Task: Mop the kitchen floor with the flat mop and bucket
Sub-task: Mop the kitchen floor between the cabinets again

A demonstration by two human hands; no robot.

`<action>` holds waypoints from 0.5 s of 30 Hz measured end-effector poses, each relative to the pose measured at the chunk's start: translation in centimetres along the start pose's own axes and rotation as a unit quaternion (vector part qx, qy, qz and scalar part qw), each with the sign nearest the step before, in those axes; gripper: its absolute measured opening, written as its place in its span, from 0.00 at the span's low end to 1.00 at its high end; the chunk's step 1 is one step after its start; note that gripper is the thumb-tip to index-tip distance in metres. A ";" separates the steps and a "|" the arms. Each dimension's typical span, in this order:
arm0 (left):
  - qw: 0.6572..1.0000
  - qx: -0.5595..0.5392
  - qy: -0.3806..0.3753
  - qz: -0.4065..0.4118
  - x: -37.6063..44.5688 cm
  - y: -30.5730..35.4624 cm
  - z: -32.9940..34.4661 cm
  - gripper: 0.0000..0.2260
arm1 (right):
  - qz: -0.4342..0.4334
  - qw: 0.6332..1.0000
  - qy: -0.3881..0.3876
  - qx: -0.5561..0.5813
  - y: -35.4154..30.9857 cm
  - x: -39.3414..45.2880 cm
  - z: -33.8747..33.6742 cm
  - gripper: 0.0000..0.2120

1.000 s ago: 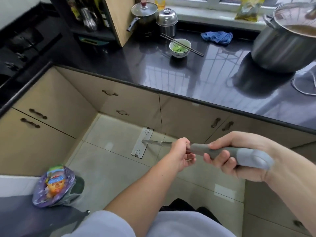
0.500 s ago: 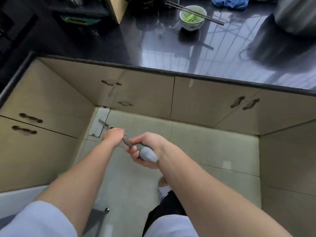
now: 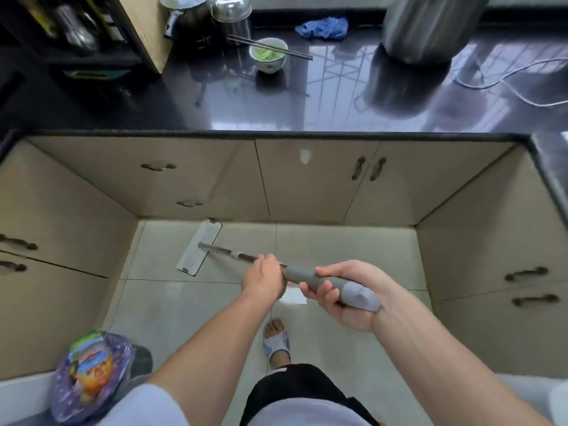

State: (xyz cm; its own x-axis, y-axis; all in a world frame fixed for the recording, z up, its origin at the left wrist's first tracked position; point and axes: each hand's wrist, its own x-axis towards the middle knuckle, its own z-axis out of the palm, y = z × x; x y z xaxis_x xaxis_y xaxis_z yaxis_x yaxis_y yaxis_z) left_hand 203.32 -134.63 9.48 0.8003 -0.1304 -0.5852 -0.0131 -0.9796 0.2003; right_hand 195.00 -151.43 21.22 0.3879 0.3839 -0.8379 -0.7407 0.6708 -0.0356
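- Cabinets (image 3: 307, 179) wall the floor (image 3: 338, 247) on three sides.
- Open tiles lie right of the mop head (image 3: 199, 248).
- A slippered foot (image 3: 276, 339) stands behind.

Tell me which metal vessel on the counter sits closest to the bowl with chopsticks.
The small steel lidded pot, directly behind the bowl and chopsticks. The darker pot stands further left by the wooden board; the big stockpot is far right.
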 end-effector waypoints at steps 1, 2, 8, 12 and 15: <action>1.000 -0.003 0.004 0.018 -1.4 2.3 1.1 0.11 | -0.009 1.000 0.002 0.001 0.2 -2.3 -1.8 0.12; 0.999 -0.010 0.009 0.034 -4.0 5.1 2.2 0.11 | -0.026 1.000 0.008 0.003 1.0 -5.4 -4.2 0.13; 0.988 -0.053 -0.012 0.147 -16.0 19.1 9.8 0.11 | -0.088 0.992 0.039 0.076 6.0 -20.5 -15.1 0.18; 0.966 0.006 -0.037 0.254 -19.5 23.7 11.6 0.11 | -0.144 0.981 0.058 0.116 9.4 -25.1 -17.9 0.19; 0.936 0.108 -0.052 0.330 -19.9 22.9 12.6 0.10 | -0.138 0.983 0.077 0.089 12.3 -24.6 -19.2 0.14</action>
State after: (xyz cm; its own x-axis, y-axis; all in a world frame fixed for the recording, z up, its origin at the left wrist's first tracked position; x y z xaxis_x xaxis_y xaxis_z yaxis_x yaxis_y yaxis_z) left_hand 179.57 -156.39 15.78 0.5132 -0.7209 -0.4657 -0.6136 -0.6876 0.3882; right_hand 165.81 -164.77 30.92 0.4638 0.0798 -0.8823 -0.5054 0.8418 -0.1895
